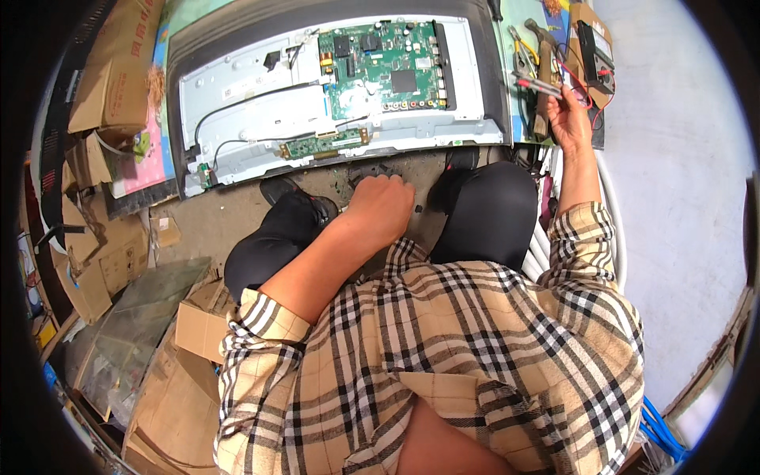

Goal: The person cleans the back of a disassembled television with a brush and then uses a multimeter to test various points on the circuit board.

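Observation:
My right hand [571,123] is at the right edge of the bench, its fingers closed round slim red-and-grey multimeter probes [536,84] that point left. A red lead loops beside the hand toward a dark multimeter [595,57]. My left hand [383,207] is curled closed above the gap between my knees; whatever its fingers hold, if anything, is hidden. In front of me lies an opened flat-screen television [261,123], back side up. A green main circuit board [380,67] and a smaller narrow green board [324,144] are on its pale metal panel.
Right of the television lie a hammer [543,36] and yellow-handled pliers [526,57]. Cardboard boxes [115,67] stand at the left, with a dusty glass-like sheet [131,324] below them. White pipes [609,190] run beside my right arm. Blue cable [661,431] lies at lower right.

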A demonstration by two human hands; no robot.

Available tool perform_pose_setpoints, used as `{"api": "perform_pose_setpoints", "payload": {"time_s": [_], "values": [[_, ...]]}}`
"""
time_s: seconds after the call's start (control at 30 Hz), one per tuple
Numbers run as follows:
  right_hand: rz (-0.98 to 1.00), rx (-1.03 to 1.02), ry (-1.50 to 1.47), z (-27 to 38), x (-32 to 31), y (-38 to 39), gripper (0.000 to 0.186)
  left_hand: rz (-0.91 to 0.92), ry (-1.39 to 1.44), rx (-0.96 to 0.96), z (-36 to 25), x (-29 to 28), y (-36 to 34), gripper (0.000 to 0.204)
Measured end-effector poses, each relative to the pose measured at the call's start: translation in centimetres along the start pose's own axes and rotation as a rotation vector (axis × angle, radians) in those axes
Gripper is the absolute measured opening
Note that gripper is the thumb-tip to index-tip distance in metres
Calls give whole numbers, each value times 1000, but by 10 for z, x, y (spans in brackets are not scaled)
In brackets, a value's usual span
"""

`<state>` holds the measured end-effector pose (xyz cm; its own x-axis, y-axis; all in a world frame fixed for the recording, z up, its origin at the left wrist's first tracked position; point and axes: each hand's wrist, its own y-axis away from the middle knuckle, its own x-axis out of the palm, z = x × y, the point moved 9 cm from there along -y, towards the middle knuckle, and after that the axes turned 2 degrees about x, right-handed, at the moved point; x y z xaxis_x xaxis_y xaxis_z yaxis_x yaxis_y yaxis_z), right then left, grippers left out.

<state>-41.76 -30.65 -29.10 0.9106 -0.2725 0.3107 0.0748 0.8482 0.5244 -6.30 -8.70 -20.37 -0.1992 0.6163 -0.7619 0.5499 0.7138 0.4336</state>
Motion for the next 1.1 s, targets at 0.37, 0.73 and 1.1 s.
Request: {"api": "perform_pose_setpoints", "payload": {"time_s": [0.37, 0.73, 1.1], "values": [[-320, -81, -487, 21, -79, -58, 21, -79, 23, -25, -2, -13, -2, 25], [-460, -140, -740, 49, -140, -87, 32, -132, -8, 9, -6, -17, -3, 24], [-475, -135, -762, 20, -137, -87, 22, -103, -15, -18, -7, -18, -5, 23]]}}
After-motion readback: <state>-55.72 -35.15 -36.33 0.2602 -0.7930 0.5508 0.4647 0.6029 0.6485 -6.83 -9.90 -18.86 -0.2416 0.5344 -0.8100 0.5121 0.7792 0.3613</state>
